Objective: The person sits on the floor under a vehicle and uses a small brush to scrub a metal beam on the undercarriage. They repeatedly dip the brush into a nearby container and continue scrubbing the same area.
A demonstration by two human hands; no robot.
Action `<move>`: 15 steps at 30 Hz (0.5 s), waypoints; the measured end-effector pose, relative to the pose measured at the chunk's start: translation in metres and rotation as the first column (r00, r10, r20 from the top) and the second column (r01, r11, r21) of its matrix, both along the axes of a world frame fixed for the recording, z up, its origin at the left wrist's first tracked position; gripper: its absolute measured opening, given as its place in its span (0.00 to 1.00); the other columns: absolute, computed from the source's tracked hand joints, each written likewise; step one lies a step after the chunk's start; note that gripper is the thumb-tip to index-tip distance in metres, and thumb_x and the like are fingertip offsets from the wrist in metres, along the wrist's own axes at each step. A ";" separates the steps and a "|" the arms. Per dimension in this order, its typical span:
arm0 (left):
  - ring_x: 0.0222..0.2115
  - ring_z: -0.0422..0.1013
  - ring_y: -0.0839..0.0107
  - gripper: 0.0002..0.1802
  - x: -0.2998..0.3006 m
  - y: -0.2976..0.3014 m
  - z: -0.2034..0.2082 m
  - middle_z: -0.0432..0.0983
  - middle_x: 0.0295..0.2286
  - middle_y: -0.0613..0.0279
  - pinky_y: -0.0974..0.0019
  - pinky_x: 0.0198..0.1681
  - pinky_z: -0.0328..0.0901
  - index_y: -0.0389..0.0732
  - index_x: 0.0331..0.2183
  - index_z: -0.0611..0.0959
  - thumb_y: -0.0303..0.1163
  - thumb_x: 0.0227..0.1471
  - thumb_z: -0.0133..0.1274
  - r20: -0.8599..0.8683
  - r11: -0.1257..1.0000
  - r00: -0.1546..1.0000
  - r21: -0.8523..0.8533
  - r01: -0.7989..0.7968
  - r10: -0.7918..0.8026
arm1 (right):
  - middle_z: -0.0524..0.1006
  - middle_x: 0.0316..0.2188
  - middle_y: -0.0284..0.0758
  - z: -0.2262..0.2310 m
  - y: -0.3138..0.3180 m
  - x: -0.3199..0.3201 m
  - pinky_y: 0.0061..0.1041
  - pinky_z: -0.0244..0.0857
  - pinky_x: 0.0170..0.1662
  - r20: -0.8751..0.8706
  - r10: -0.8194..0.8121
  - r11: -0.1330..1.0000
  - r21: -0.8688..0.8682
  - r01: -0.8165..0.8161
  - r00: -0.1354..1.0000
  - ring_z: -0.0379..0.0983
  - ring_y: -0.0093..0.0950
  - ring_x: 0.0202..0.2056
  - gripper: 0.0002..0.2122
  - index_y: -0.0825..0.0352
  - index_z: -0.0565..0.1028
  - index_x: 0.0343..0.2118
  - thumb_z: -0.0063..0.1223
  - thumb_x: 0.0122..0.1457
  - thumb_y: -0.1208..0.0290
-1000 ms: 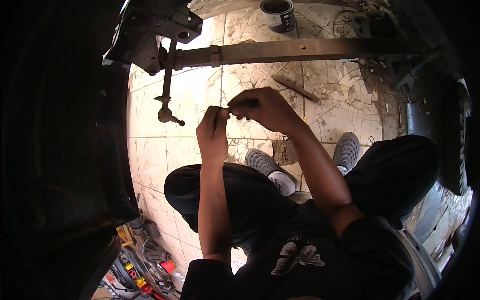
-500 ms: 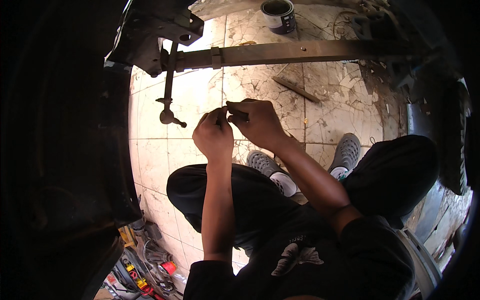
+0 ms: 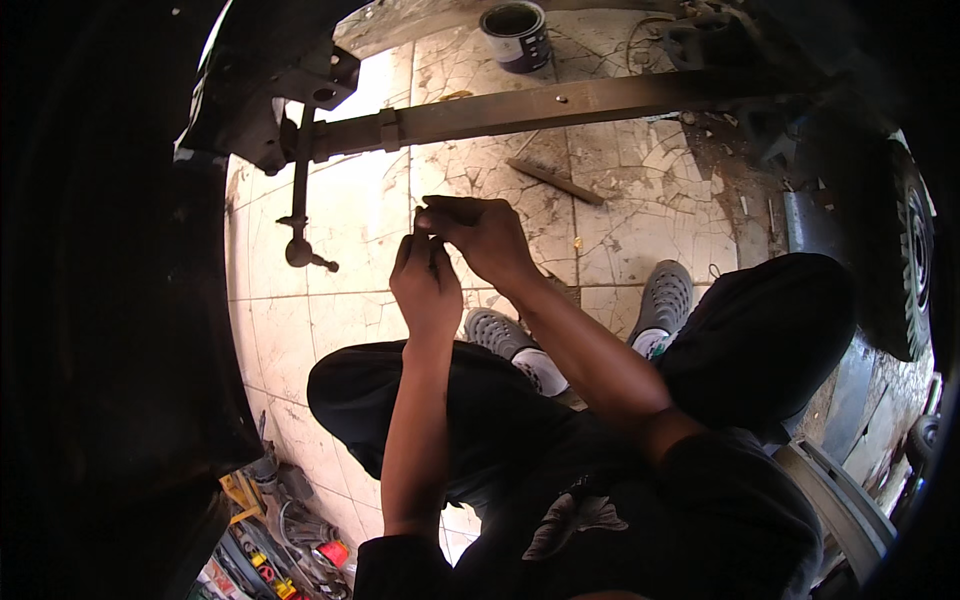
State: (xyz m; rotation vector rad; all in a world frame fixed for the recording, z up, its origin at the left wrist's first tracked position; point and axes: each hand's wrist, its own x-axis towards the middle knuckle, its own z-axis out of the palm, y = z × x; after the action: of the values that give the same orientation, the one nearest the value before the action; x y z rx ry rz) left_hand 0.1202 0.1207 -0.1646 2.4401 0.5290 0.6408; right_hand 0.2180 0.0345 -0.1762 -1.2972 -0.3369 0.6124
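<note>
Our left hand (image 3: 428,292) and right hand (image 3: 484,240) pinch narrowly, contents unclear; a metal beam (image 3: 480,114) separates us from the far can (image 3: 521,51).

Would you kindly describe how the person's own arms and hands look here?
The left sleeve and right sleeve are both black and short. The left forearm and right forearm are bare, with no watch or band showing. The left hand and right hand wear no gloves; shade makes it hard to tell about rings.
</note>
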 end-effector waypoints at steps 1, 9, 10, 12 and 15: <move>0.30 0.75 0.48 0.22 -0.001 -0.002 0.000 0.77 0.33 0.44 0.52 0.31 0.69 0.31 0.57 0.79 0.20 0.62 0.48 0.008 1.000 1.000 0.000 0.029 -0.029 | 0.86 0.45 0.43 -0.001 0.000 0.001 0.27 0.76 0.49 -0.167 0.047 0.995 0.099 -0.030 0.985 0.84 0.30 0.44 0.17 0.72 0.84 0.50 0.66 0.63 0.65; 0.29 0.75 0.53 0.22 0.020 -0.017 -0.001 0.75 0.33 0.50 0.53 0.30 0.69 0.36 0.57 0.82 0.21 0.62 0.52 0.094 0.960 0.993 0.274 0.047 -0.076 | 0.84 0.43 0.38 -0.008 -0.004 0.011 0.23 0.73 0.47 -0.588 0.200 0.922 0.384 0.054 0.784 0.79 0.24 0.42 0.20 0.77 0.81 0.51 0.63 0.68 0.62; 0.31 0.77 0.52 0.22 0.021 -0.015 -0.006 0.76 0.34 0.50 0.53 0.31 0.70 0.36 0.57 0.82 0.21 0.62 0.52 0.131 0.937 0.986 0.344 0.057 -0.108 | 0.84 0.41 0.39 -0.004 -0.007 0.014 0.22 0.73 0.47 -0.601 0.207 0.917 0.393 0.060 0.771 0.79 0.23 0.41 0.20 0.77 0.82 0.49 0.62 0.68 0.61; 0.32 0.79 0.50 0.22 0.021 -0.011 -0.012 0.79 0.35 0.50 0.54 0.32 0.73 0.37 0.56 0.82 0.21 0.60 0.53 0.085 0.946 0.994 0.324 0.031 -0.062 | 0.83 0.38 0.37 0.000 -0.006 0.011 0.23 0.73 0.46 -0.566 0.127 0.940 0.332 0.085 0.814 0.79 0.23 0.39 0.22 0.75 0.82 0.48 0.56 0.71 0.56; 0.30 0.79 0.53 0.23 0.025 -0.005 -0.018 0.79 0.35 0.52 0.56 0.30 0.72 0.37 0.57 0.82 0.20 0.60 0.52 0.137 0.970 0.988 0.240 0.035 -0.070 | 0.83 0.35 0.35 0.009 0.004 -0.001 0.22 0.73 0.46 -0.730 0.047 0.926 0.287 0.244 0.682 0.79 0.23 0.38 0.22 0.75 0.83 0.47 0.51 0.73 0.56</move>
State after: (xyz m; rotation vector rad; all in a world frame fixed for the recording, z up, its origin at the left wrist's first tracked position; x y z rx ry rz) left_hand 0.1453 0.1157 -0.1821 2.5930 0.3447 0.8959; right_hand 0.2166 0.0382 -0.1672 -0.6177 0.2857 0.8756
